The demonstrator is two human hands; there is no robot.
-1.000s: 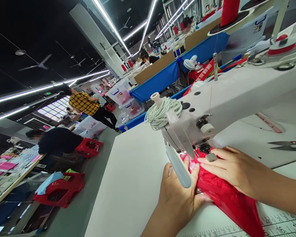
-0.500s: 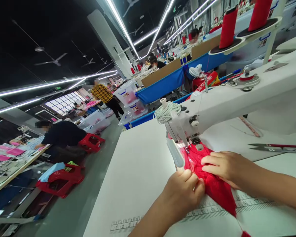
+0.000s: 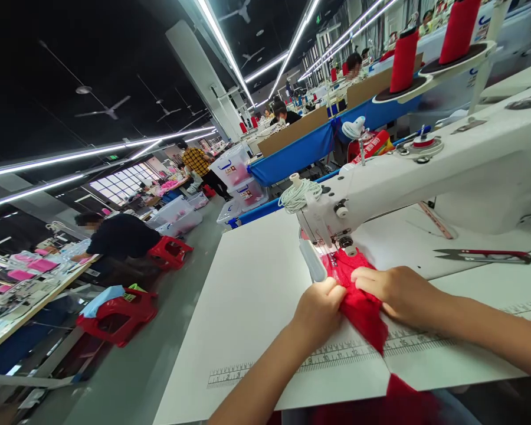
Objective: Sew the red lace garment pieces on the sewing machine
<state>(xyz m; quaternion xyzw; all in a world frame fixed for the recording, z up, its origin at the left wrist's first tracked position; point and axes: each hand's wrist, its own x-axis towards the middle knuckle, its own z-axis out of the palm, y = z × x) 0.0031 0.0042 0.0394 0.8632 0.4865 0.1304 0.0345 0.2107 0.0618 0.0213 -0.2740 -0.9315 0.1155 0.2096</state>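
A piece of red fabric (image 3: 358, 301) lies on the white table (image 3: 252, 295), running from under the needle of the white sewing machine (image 3: 425, 171) back toward me and hanging over the near table edge. It sits between my two hands. My left hand (image 3: 321, 310) is curled, pinching the left edge of the fabric just below the machine's white guard (image 3: 312, 261). My right hand (image 3: 398, 292) lies flatter on top of the fabric on its right side, fingers (image 3: 367, 276) pointing toward the needle and pressing the cloth down. A printed ruler (image 3: 336, 357) runs along the table under the fabric, close to the near edge. Scissors (image 3: 482, 255) lie well apart to the right. Bare tabletop stretches to the left of my left hand.
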